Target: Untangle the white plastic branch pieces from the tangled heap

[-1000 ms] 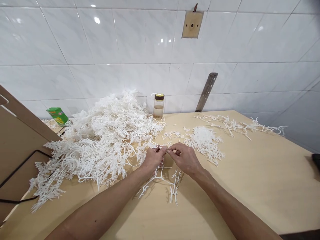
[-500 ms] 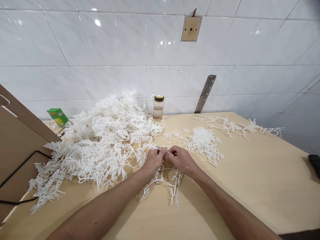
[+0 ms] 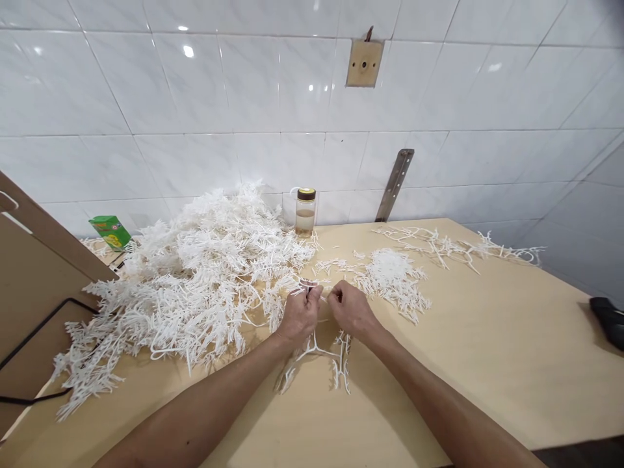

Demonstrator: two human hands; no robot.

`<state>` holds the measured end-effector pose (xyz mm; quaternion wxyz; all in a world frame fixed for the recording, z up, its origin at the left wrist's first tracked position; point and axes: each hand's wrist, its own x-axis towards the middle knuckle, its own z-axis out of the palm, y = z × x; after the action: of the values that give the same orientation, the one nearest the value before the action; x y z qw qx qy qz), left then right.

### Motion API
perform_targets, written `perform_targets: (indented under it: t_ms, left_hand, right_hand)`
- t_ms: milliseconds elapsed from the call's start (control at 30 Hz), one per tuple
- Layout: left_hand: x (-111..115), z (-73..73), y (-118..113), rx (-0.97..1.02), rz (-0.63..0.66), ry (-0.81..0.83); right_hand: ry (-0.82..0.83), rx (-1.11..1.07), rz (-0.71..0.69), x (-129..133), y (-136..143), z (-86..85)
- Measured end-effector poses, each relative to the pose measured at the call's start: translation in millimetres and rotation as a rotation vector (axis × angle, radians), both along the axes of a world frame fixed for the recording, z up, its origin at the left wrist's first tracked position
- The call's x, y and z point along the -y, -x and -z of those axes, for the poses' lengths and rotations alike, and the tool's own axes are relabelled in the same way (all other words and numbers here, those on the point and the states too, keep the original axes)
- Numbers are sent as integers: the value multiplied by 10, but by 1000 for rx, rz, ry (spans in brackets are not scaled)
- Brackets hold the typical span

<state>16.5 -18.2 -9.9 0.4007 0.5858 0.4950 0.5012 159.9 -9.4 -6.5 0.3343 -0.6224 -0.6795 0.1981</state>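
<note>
My left hand (image 3: 298, 313) is closed around a white, branching plastic sprig (image 3: 318, 350). Its forked arms hang below the hand towards the tabletop, and some thin tips stick out above the thumb. Just to the right, my right hand (image 3: 355, 309) is closed in a pinch, with a small gap between the two hands. Whatever lies between its fingertips is too small to make out. A big tangled heap of similar white sprigs (image 3: 205, 266) reaches up to my left hand. Beyond my right hand lies a pile of short white bits (image 3: 394, 274).
Bare white stems (image 3: 451, 247) lie at the back right. A lidded bottle (image 3: 305, 213) stands behind the heap, and a green box (image 3: 111, 233) leans at its left. A cardboard box (image 3: 39, 266) borders the left side. Near the right edge is a black object (image 3: 608, 320).
The gap between my hands has widened slightly as the right fingertips moved away from the left. The hanging sprig has shifted a little. The whole view has moved slightly.
</note>
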Motion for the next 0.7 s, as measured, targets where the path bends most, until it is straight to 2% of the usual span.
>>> perform_targets:
  t_ms: [133,233,333,467,533,600,700]
  left_hand:
    - [-4,-50,37,176,119,188]
    - [-20,-74,53,221,130,285]
    - [-33,-78,52,244,126,332]
    - [-37,-79,43,261,112,352]
    - [-39,-84,41,251,117,335]
    - [-44,-84,40,230,109,310]
    - [-53,-73,36,209,86,286]
  right_hand:
    - [5,-63,109,-96,-243,-12]
    - [-82,6,254,-164,-430,-57]
    - [-148,111,289,-203,-539,-84]
    - [-171,125,168,-169,-502,-102]
    - [-86,14,38,-111,-405,-119]
    - [79,-146,-123,-44,-281,-134]
    - [153,-277,-222,31,-122,-143]
